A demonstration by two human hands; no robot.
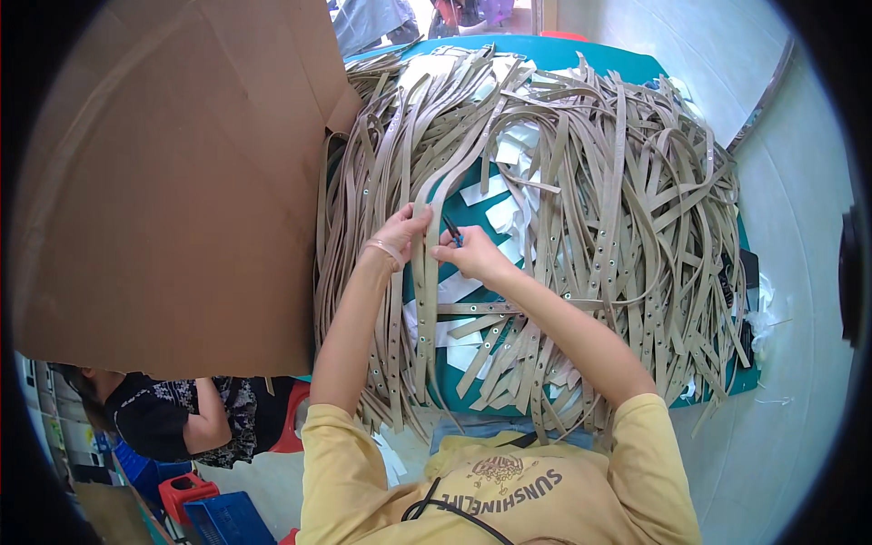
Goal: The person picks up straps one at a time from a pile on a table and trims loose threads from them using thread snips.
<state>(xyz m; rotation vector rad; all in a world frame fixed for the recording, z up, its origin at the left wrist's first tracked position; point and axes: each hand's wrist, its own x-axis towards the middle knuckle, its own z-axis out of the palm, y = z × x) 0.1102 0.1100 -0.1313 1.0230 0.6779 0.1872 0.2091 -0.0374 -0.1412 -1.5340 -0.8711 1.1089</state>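
A long beige strap (425, 309) with a row of metal eyelets passes through my left hand (401, 229), whose thumb and fingers are closed on it. It drapes from the far part of the pile down toward my body, beside similar straps. Just to the right, my right hand (474, 256) is closed around a small dark pointed tool (452, 229) with a bit of blue on it, perhaps thread snips. The tool's tip points up and away from me, close to the strap. Its handle is mostly hidden by my fingers.
Heaps of beige eyelet straps (627, 200) cover the teal table (599, 56), with white paper pieces (504, 218) among them. A tall brown cardboard sheet (173, 182) stands at the left. Below it sits another person (173, 413), near a red stool (186, 490) and blue crate (227, 518).
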